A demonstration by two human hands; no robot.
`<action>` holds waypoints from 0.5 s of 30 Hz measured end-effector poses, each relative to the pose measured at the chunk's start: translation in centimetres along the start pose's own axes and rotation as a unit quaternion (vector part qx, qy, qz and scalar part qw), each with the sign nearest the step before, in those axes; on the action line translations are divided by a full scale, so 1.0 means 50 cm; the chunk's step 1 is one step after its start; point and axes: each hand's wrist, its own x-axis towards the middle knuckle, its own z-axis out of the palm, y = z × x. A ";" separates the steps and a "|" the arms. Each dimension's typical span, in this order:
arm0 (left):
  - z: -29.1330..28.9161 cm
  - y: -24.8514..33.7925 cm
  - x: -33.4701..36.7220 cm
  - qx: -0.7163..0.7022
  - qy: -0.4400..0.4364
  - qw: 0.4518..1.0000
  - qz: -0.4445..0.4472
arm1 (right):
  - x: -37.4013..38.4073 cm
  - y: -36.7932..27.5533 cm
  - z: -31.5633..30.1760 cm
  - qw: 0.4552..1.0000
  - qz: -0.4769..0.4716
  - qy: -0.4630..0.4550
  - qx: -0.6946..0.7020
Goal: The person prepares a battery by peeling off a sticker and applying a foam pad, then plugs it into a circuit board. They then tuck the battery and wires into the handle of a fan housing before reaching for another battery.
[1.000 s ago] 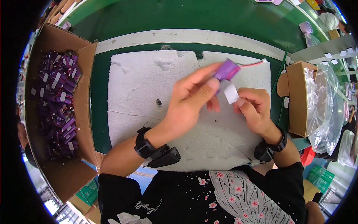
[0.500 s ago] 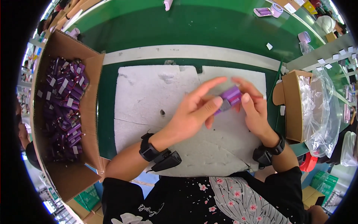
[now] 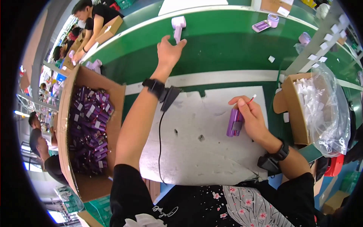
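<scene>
My right hand (image 3: 250, 116) holds a purple battery pack (image 3: 231, 123) over the white foam sheet. The pack is made of cylinders side by side with a grey patch, and its thin red wire ends in a small white connector (image 3: 254, 96) above my fingers. My left hand (image 3: 168, 52) is stretched far out over the green work surface (image 3: 215, 41), fingers spread and nothing in them. Just beyond its fingertips lies a lilac device (image 3: 178, 23) with a round head and a handle. Thumb and fingers are on either side of the handle's end; whether they touch it I cannot tell.
A cardboard box (image 3: 120, 109) full of purple battery packs stands at left. On the right is a smaller box (image 3: 297, 113) of white pieces with clear plastic. Another lilac device (image 3: 272, 20), opened, lies far right. The foam sheet (image 3: 189, 155) is in front of me. A co-worker (image 3: 100, 17) leans in far left.
My left hand has let go of the battery pack and moved forward and left to the lilac device. My right hand keeps the pack, now lower. The whole view has shifted.
</scene>
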 end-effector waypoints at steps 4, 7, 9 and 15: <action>0.031 -0.007 0.069 0.029 -0.082 0.995 -0.059 | -0.002 0.005 0.001 0.999 -0.004 -0.009 0.042; 0.020 0.008 0.064 0.038 -0.120 0.988 -0.091 | 0.003 -0.013 0.000 0.997 0.003 -0.020 0.079; 0.004 0.037 0.031 0.077 -0.039 0.993 0.081 | 0.003 -0.009 0.001 0.991 0.036 -0.026 0.130; -0.150 0.183 -0.226 0.030 -0.153 0.936 0.315 | 0.010 -0.011 -0.020 0.993 0.045 -0.031 0.103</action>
